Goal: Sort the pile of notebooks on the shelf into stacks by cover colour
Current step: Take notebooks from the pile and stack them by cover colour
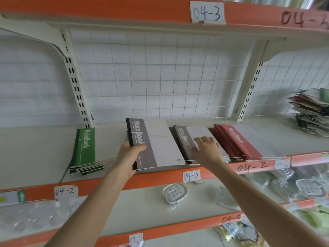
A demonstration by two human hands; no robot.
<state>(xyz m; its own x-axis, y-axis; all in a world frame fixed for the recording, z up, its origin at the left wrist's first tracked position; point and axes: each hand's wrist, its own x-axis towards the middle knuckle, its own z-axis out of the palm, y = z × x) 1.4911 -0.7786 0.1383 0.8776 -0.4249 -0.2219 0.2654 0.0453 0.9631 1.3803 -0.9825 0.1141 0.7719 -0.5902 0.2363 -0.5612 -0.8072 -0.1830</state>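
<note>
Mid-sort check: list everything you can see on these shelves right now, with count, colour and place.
green stack: one stack of notebooks, green, left on the middle shelf
held notebook: one, grey-brown and white, centre of that shelf
grey-brown stack: one stack, grey-brown, right of the held notebook
red stack: one stack, red, right of the grey-brown stack
unsorted pile: one, mixed colours, far right
soap dish: one, white, shelf below
shelf labels: several, white, on orange shelf edges
left hand: grips the held notebook's spine side
right hand: rests on the grey-brown stack
</note>
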